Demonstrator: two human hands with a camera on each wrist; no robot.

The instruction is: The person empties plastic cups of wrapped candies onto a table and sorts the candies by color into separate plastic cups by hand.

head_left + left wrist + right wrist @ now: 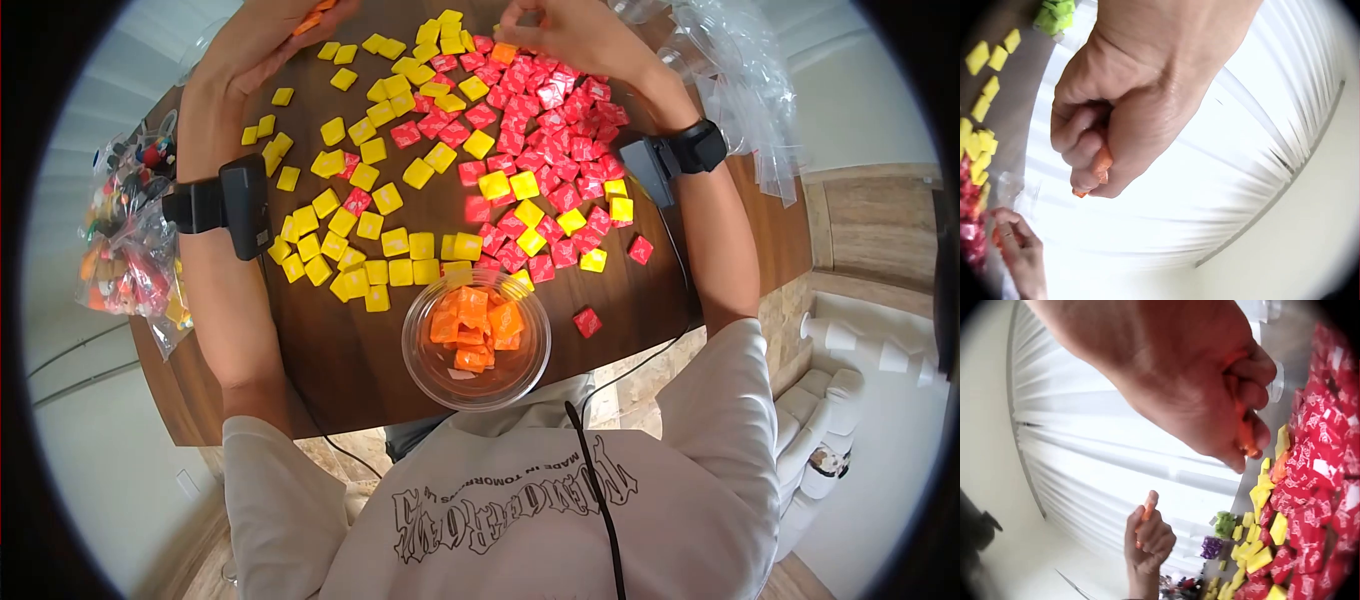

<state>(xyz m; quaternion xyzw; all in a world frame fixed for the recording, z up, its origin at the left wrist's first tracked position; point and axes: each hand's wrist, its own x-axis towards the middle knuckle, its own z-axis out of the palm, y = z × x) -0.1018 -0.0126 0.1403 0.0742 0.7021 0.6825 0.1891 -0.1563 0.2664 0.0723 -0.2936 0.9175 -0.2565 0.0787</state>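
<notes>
Raised over the far left of the table, my left hand (250,45) grips orange wrapped candies (1104,164) in its curled fingers. My right hand (580,38), above the far end of the red pile, holds more orange candies (1244,428) between its fingers and palm. One loose orange candy (503,52) lies by the right hand, among red wrapped candies (545,130). Yellow wrapped candies (395,242) spread over the middle and left. A clear round bowl (411,350) near the front edge contains several orange candies (472,308).
A bag of mixed coloured items (125,240) lies at the left table edge. Clear plastic bags (745,90) are heaped at the far right. Green candies (1225,524) and purple candies (1211,547) sit at the far side. Two red candies, including one (587,321), lie apart near the front.
</notes>
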